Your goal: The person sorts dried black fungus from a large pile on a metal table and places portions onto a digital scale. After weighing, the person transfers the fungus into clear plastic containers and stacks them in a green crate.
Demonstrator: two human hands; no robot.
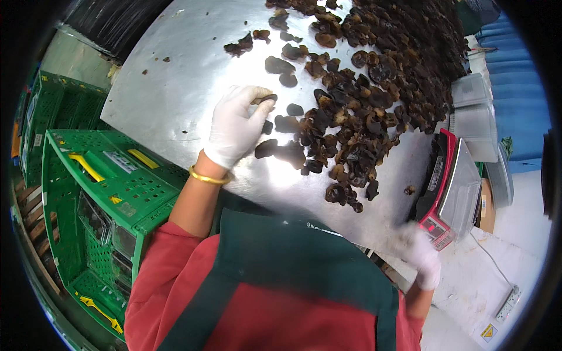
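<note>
My left hand (239, 120), in a white glove with a gold bangle at the wrist, pinches a small dark piece of wood ear fungus (268, 98) between thumb and fingers above the metal table (153, 96). Loose brown-black wood ear pieces (287, 124) lie just right of it, merging into a large heap (408, 57) at the upper right. My right hand (417, 250), also gloved in white, is motion-blurred near the table's front edge, beside the control panel of a red digital scale (448, 175). Whether its fingers hold anything is not clear.
Green plastic crates (149, 184) with yellow handles stand at the left, one holding clear plastic containers (123, 241). Stacked clear plastic trays (474, 127) stand beyond the scale. A power strip (508, 302) with a cable lies on the white surface at the lower right.
</note>
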